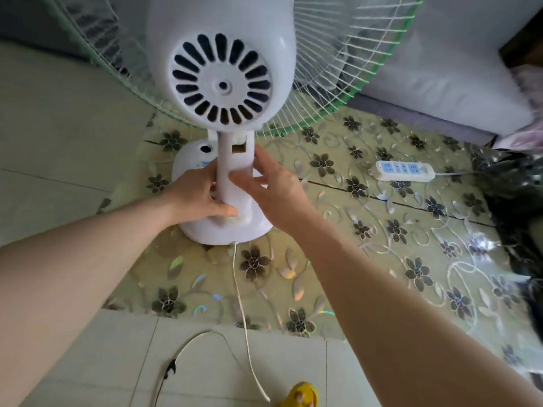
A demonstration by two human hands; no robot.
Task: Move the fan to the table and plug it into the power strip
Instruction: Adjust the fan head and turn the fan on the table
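A white fan with a green-rimmed wire guard stands with its base on the left part of a low table covered in a flowered cloth. My left hand grips the fan's neck from the left. My right hand touches the neck from the right, fingers spread. The fan's white cord runs from the base over the table's front edge to the floor, where its dark plug lies. A white power strip with blue sockets lies on the table to the right.
A grey sofa stands behind the table at the right. Dark plastic wrapping lies on the table's right end. The floor is pale tile. A foot in a yellow slipper shows at the bottom edge.
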